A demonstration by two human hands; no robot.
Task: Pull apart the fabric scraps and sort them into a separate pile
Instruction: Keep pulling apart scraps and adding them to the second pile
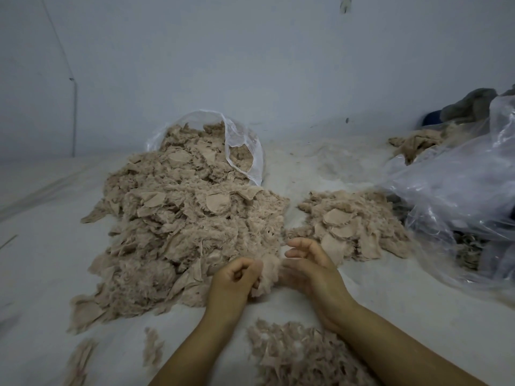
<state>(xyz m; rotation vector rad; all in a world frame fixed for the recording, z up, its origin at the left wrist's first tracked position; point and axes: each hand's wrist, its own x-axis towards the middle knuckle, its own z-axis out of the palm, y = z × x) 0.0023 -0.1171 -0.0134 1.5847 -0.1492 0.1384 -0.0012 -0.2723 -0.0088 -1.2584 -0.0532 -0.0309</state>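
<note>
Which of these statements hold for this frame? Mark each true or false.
1. The left hand grips a fuzzy scrap. True.
2. The big pile spills out of a cardboard box. False: it spills from a clear plastic bag.
3. A smaller pile lies to the right of the big pile. True.
4. The right hand rests flat on the floor. False: it is raised at the scrap, fingers loosely curled.
5. The scraps are bright blue. False: they are beige.

Two hands point(278, 271), two plastic bags point(457, 190) (clear), four scrap piles point(178, 227).
</note>
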